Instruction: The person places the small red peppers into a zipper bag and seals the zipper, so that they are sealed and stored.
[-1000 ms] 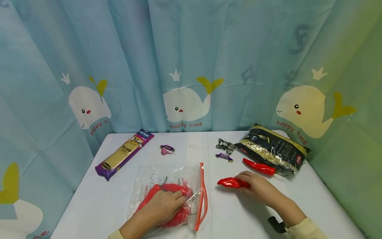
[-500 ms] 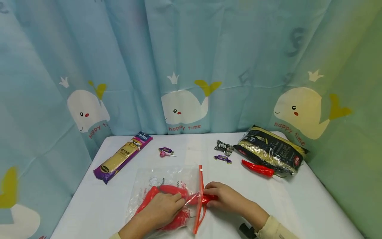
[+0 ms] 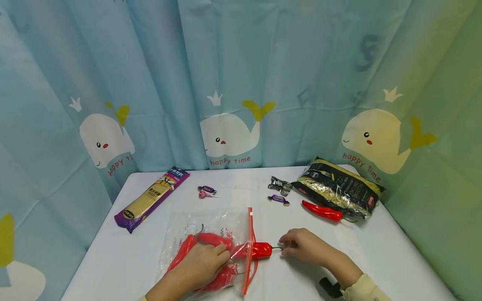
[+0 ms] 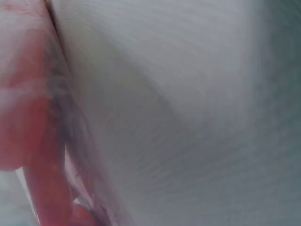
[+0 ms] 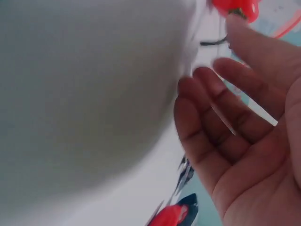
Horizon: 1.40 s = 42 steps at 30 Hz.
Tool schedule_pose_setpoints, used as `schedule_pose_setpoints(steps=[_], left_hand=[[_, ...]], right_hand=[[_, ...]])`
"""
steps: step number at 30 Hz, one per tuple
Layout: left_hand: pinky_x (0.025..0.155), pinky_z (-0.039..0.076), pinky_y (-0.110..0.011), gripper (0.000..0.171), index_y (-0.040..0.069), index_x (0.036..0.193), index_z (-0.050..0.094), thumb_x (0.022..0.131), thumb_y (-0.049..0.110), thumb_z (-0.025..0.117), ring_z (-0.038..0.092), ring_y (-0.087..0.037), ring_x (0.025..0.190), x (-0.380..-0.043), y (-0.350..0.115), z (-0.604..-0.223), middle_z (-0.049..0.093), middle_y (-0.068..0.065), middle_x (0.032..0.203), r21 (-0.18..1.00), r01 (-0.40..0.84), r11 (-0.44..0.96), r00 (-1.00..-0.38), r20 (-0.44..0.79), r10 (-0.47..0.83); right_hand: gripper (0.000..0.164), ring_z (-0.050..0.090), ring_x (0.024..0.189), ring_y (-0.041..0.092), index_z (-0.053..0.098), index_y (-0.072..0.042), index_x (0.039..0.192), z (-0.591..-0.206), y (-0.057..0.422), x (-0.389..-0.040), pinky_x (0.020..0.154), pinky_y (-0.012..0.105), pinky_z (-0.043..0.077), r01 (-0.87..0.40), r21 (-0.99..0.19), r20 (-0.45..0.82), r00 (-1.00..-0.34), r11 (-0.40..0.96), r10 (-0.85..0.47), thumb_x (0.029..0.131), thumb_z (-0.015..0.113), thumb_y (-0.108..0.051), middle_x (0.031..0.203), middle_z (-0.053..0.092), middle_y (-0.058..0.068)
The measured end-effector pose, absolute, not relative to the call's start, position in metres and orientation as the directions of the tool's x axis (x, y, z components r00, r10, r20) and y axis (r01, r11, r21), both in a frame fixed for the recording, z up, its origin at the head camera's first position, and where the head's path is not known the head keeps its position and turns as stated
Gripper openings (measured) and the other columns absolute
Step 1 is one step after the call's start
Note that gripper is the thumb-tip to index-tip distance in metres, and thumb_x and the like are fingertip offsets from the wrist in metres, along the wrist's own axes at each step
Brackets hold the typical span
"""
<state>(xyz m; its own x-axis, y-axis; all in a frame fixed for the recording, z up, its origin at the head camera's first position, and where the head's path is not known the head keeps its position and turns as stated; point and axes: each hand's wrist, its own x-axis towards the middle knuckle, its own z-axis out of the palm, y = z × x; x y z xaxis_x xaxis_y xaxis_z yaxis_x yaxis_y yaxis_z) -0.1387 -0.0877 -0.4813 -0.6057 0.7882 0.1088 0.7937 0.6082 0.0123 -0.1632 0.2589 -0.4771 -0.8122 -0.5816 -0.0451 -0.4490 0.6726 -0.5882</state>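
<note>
In the head view my left hand [image 3: 207, 261] lies over a clear zip bag [image 3: 178, 223] with a red-orange slider edge, gripping its upper layer; the fingertips are hidden. Several red chili peppers [image 3: 183, 251] are inside it, and show blurred through plastic in the left wrist view. Another red chili pepper [image 3: 262, 250] sits halfway through the bag's mouth, its stem toward the right. Just right of that stem is my right hand [image 3: 306, 246], fingers loosely bent and holding nothing. The right wrist view shows its bare palm [image 5: 254, 165] and the stem apart from the fingers.
One more red chili pepper [image 3: 321, 211] lies before a black-and-gold packet [image 3: 340, 186] at the right. Wrapped candies [image 3: 279, 186] and a lollipop [image 3: 205, 194] lie toward the back. A purple pasta packet [image 3: 152, 200] is at the left, and a curtain [image 3: 233, 62] hangs behind.
My right hand carried a chili pepper leftward into the bag's mouth, let go of it and drew back a little to the right. The left hand stayed on the bag.
</note>
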Motion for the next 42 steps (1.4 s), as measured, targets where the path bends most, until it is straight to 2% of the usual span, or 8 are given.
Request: schedule_pose_setpoints(steps=[4, 11, 16, 22, 26, 34, 37, 42], left_hand=[[0.057, 0.036, -0.017, 0.012, 0.027, 0.098, 0.058, 0.095, 0.032, 0.068, 0.037, -0.003, 0.059, -0.139, -0.089, -0.482, 0.053, 0.013, 0.083, 0.011, 0.794, 0.608, -0.605, 0.106, 0.789], [0.055, 0.035, -0.017, 0.012, 0.026, 0.097, 0.058, 0.095, 0.031, 0.069, 0.036, -0.002, 0.057, -0.138, -0.089, -0.482, 0.052, 0.012, 0.082, 0.005, 0.798, 0.603, -0.599, 0.126, 0.791], [0.055, 0.035, -0.016, 0.012, 0.026, 0.098, 0.059, 0.095, 0.032, 0.069, 0.036, -0.002, 0.057, -0.138, -0.089, -0.482, 0.052, 0.013, 0.082, 0.026, 0.793, 0.609, -0.608, 0.107, 0.787], [0.056, 0.035, -0.016, 0.013, 0.026, 0.097, 0.058, 0.099, 0.038, 0.064, 0.036, -0.001, 0.058, -0.139, -0.089, -0.482, 0.051, 0.014, 0.08, 0.031, 0.795, 0.606, -0.606, 0.106, 0.788], [0.056, 0.036, -0.017, 0.015, 0.026, 0.096, 0.058, 0.1, 0.04, 0.061, 0.037, -0.001, 0.058, -0.139, -0.089, -0.482, 0.053, 0.013, 0.081, 0.02, 0.797, 0.604, -0.601, 0.124, 0.789], [0.056, 0.036, -0.018, 0.014, 0.026, 0.095, 0.055, 0.096, 0.033, 0.067, 0.039, -0.003, 0.059, -0.139, -0.09, -0.482, 0.054, 0.012, 0.085, 0.023, 0.8, 0.6, -0.598, 0.118, 0.793], [0.057, 0.036, -0.019, 0.014, 0.026, 0.095, 0.055, 0.097, 0.035, 0.065, 0.039, -0.003, 0.06, -0.139, -0.09, -0.483, 0.053, 0.012, 0.084, 0.035, 0.797, 0.604, -0.604, 0.103, 0.791], [0.057, 0.037, -0.018, 0.014, 0.026, 0.096, 0.056, 0.101, 0.039, 0.06, 0.038, -0.002, 0.059, -0.139, -0.091, -0.483, 0.054, 0.013, 0.084, 0.047, 0.79, 0.611, -0.612, 0.1, 0.784]], right_hand=[[0.01, 0.063, 0.084, 0.002, 0.076, -0.012, 0.097, -0.481, 0.263, -0.164, 0.075, 0.032, 0.053, -0.416, -0.633, -0.075, -0.806, 0.653, -0.587, 0.092, 0.073, -0.02, 0.089, 0.071, -0.012], [0.011, 0.061, 0.08, 0.001, 0.075, -0.012, 0.098, -0.486, 0.259, -0.164, 0.072, 0.029, 0.052, -0.374, -0.672, -0.109, -0.804, 0.639, -0.585, 0.089, 0.077, -0.019, 0.088, 0.069, -0.012], [0.003, 0.058, 0.076, 0.0, 0.074, -0.016, 0.089, -0.486, 0.254, -0.164, 0.071, 0.029, 0.051, -0.425, -0.646, -0.093, -0.78, 0.633, -0.619, 0.089, 0.076, -0.018, 0.083, 0.067, -0.016], [0.006, 0.059, 0.079, -0.001, 0.075, -0.015, 0.091, -0.484, 0.238, -0.166, 0.072, 0.027, 0.051, -0.481, -0.648, -0.022, -0.763, 0.59, -0.646, 0.092, 0.074, -0.02, 0.085, 0.067, -0.016], [0.006, 0.058, 0.077, -0.003, 0.076, -0.013, 0.09, -0.485, 0.218, -0.17, 0.07, 0.024, 0.051, -0.543, -0.653, 0.037, -0.719, 0.528, -0.694, 0.091, 0.075, -0.018, 0.084, 0.066, -0.015], [0.004, 0.052, 0.072, -0.005, 0.074, -0.014, 0.086, -0.492, 0.189, -0.176, 0.066, 0.017, 0.046, -0.649, -0.627, 0.143, -0.641, 0.432, -0.754, 0.089, 0.075, -0.013, 0.079, 0.061, -0.014], [0.002, 0.053, 0.072, -0.004, 0.074, -0.015, 0.088, -0.493, 0.189, -0.175, 0.066, 0.018, 0.047, -0.629, -0.646, 0.142, -0.656, 0.433, -0.742, 0.09, 0.076, -0.015, 0.08, 0.062, -0.014], [0.009, 0.058, 0.077, 0.0, 0.077, -0.014, 0.098, -0.489, 0.208, -0.175, 0.069, 0.023, 0.05, -0.482, -0.734, 0.055, -0.744, 0.479, -0.665, 0.091, 0.075, -0.02, 0.09, 0.069, -0.011]])
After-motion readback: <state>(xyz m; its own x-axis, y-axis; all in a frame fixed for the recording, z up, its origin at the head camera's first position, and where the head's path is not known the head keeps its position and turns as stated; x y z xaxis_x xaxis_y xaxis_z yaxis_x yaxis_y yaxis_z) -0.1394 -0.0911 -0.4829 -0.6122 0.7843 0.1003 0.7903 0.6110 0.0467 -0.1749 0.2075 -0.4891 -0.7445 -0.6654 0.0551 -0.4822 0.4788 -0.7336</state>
